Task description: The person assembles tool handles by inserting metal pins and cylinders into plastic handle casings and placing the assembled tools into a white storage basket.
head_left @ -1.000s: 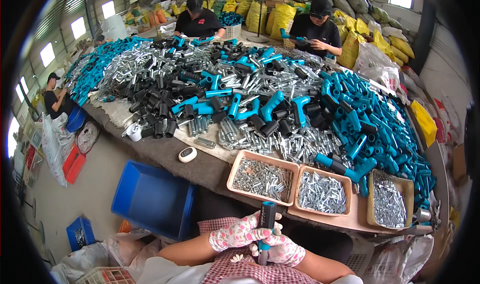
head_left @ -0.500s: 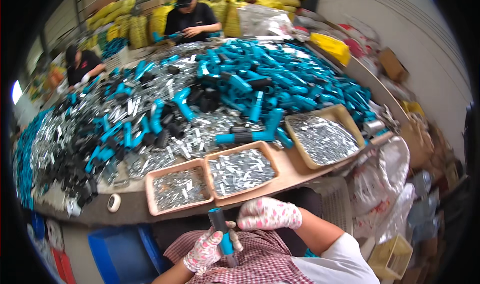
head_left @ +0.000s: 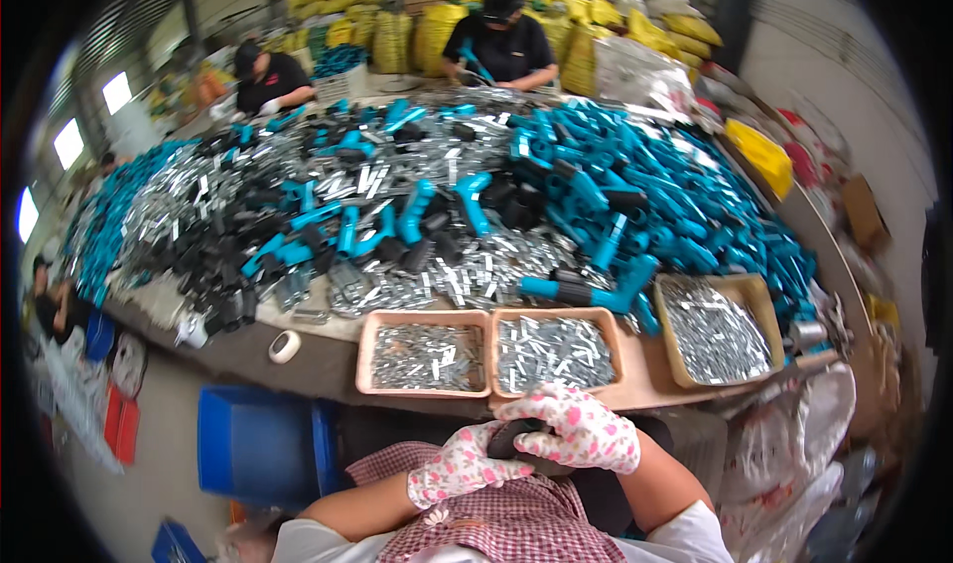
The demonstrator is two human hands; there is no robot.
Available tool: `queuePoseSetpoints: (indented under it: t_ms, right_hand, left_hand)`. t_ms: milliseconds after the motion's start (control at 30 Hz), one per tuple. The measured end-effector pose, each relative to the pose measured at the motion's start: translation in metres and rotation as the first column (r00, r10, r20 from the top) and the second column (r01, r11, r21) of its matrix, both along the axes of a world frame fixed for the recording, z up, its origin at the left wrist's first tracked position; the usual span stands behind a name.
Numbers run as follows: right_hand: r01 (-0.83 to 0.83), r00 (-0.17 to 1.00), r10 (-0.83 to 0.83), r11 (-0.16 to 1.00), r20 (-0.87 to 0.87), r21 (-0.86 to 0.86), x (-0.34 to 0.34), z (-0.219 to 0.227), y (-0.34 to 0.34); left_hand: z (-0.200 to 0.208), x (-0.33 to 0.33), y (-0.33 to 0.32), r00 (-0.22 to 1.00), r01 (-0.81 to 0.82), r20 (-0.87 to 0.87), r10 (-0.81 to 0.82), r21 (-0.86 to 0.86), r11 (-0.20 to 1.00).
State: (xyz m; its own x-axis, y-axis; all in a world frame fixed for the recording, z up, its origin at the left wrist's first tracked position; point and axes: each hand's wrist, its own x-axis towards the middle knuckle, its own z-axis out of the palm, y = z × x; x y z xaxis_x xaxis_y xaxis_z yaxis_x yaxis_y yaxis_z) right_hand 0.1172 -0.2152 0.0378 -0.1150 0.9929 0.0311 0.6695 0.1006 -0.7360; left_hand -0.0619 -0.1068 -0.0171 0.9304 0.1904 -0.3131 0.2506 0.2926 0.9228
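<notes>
In front of my chest, both my gloved hands come together around a black rounded part (head_left: 512, 440), largely hidden by the fingers. My left hand (head_left: 465, 466), in a white glove with pink spots, is closed on it from the left and below. My right hand (head_left: 581, 429), gloved alike, wraps over its top and right side. Any teal section of the part is out of sight. Just past my hands stand two pink trays of small metal pieces, the left tray (head_left: 365, 356) and the middle tray (head_left: 617, 362).
A tan tray (head_left: 774, 350) of metal pieces stands at the right. Teal and black tool housings (head_left: 645, 191) heap across the table. A small white round object (head_left: 284, 347) lies at the near edge, above a blue bin (head_left: 223, 439). Two co-workers (head_left: 501, 52) sit opposite.
My right hand has joined the left around the held part; before, my left hand alone held a teal and black tube upright. My view has swung left, so the table appears further right.
</notes>
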Motion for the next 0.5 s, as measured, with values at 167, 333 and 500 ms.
queuePoseSetpoints:
  t_ms: [167, 333, 500]
  right_hand:
    - [0.059, 0.998, -0.061, 0.984, 0.01, 0.167, -0.016, -0.003, 0.02]
    - [0.263, 0.416, -0.058, 0.963, -0.908, 0.059, -0.045, -0.039, 0.034]
    - [0.03, 0.399, -0.095, 0.995, -0.912, -0.09, -0.057, -0.084, 0.052]
  left_hand:
    - [-0.016, -0.008, 0.016, 0.963, -0.195, 0.259, 0.076, 0.472, 0.86]
    - [0.024, -0.004, 0.043, 0.92, -0.334, 0.189, 0.342, -0.072, 0.94]
    - [0.049, 0.035, 0.059, 0.859, -0.4, 0.316, 0.403, -0.078, 0.913]
